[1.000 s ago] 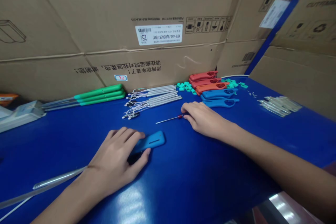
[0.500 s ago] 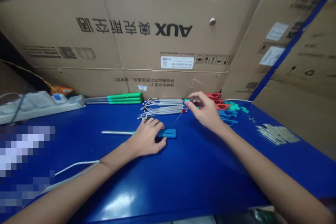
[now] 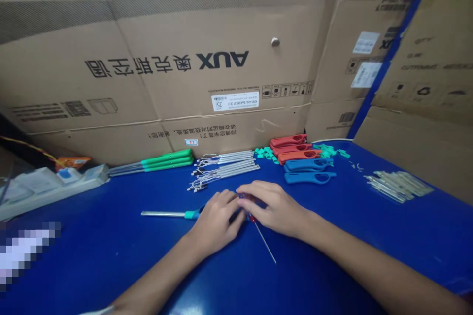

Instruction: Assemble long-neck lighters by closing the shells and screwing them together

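Note:
My left hand (image 3: 219,220) is closed over the blue handle of a long-nosed lighter (image 3: 190,214). The lighter lies flat, its metal tube pointing left and a green collar at the tube's base; my fingers hide most of the handle. Right beside it, my right hand (image 3: 275,208) pinches a thin screwdriver (image 3: 264,241) by its red and purplish handle. Its slim shaft slants down toward me and to the right, away from the lighter. The fingertips of both hands meet or nearly meet above the handle.
Behind my hands lie wired grey rods (image 3: 229,167), green-handled lighters (image 3: 168,158), small green caps (image 3: 264,153), and red (image 3: 290,140) and blue handle shells (image 3: 308,177). Clear sticks (image 3: 401,186) are piled at right. A power strip (image 3: 55,189) stands left. Cardboard (image 3: 185,19) walls the back.
My right hand has come from the rods and caps at the back toward my left hand, bringing the screwdriver, whose shaft has swung round toward me. The camera view has shifted.

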The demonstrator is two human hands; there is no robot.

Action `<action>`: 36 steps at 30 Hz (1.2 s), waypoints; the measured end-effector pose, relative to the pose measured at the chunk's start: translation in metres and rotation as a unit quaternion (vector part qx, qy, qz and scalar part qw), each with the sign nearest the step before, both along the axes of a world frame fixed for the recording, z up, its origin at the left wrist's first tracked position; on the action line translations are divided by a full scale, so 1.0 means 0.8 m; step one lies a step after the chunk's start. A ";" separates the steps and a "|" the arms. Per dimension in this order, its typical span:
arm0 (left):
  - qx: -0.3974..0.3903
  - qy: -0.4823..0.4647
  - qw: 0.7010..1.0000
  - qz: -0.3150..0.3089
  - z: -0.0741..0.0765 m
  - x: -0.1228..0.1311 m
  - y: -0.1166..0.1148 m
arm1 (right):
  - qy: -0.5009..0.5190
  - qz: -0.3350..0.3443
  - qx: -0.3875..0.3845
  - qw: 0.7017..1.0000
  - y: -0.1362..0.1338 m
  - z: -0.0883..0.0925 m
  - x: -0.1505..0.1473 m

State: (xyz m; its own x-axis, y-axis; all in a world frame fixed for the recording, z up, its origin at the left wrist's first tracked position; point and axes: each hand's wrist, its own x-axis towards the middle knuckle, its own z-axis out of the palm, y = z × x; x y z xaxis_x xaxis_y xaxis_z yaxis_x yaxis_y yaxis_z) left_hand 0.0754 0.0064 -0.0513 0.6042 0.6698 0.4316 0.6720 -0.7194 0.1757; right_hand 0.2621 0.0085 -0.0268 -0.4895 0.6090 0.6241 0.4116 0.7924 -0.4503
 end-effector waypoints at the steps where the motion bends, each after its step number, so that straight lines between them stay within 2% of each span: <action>1: -0.001 -0.003 1.000 -0.004 0.000 -0.001 0.000 | 0.019 -0.006 -0.032 0.999 0.001 -0.002 -0.002; 3: -0.004 -0.008 1.000 -0.012 0.002 -0.002 0.000 | 0.080 -0.022 -0.115 0.990 0.006 -0.007 -0.004; 5: -0.007 -0.018 0.999 -0.031 0.006 -0.003 -0.003 | 0.160 -0.035 -0.199 0.966 0.014 -0.011 -0.004; 7: -0.003 -0.035 0.998 -0.053 0.010 -0.003 -0.006 | 0.234 -0.039 -0.245 0.940 0.019 -0.013 -0.004; 12: 0.029 -0.077 0.993 -0.081 0.010 -0.002 -0.004 | 0.351 -0.026 -0.210 0.912 0.018 -0.007 -0.008; 15: 0.041 -0.107 0.990 -0.086 0.006 -0.002 0.000 | 0.370 -0.012 -0.223 0.902 0.013 -0.002 -0.009; 19: 0.035 -0.122 0.989 -0.076 0.002 -0.004 0.002 | 0.323 0.043 -0.332 0.885 0.008 0.002 -0.008; 21: 0.032 -0.122 0.989 -0.073 0.000 -0.005 0.002 | 0.300 0.063 -0.357 0.882 0.007 0.004 -0.007; 26: 0.026 -0.105 0.992 -0.061 -0.001 -0.006 0.001 | 0.286 0.079 -0.336 0.894 0.008 0.007 -0.004; 30: 0.019 -0.050 0.997 -0.050 0.003 -0.005 -0.001 | 0.295 0.020 -0.238 0.925 0.013 0.002 0.002; 33: 0.010 -0.042 0.998 -0.043 0.003 -0.005 0.000 | 0.243 -0.001 -0.172 0.954 0.014 -0.004 0.006; 36: -0.002 -0.039 0.998 -0.039 0.000 -0.006 0.000 | 0.197 -0.001 -0.133 0.971 0.012 -0.008 0.008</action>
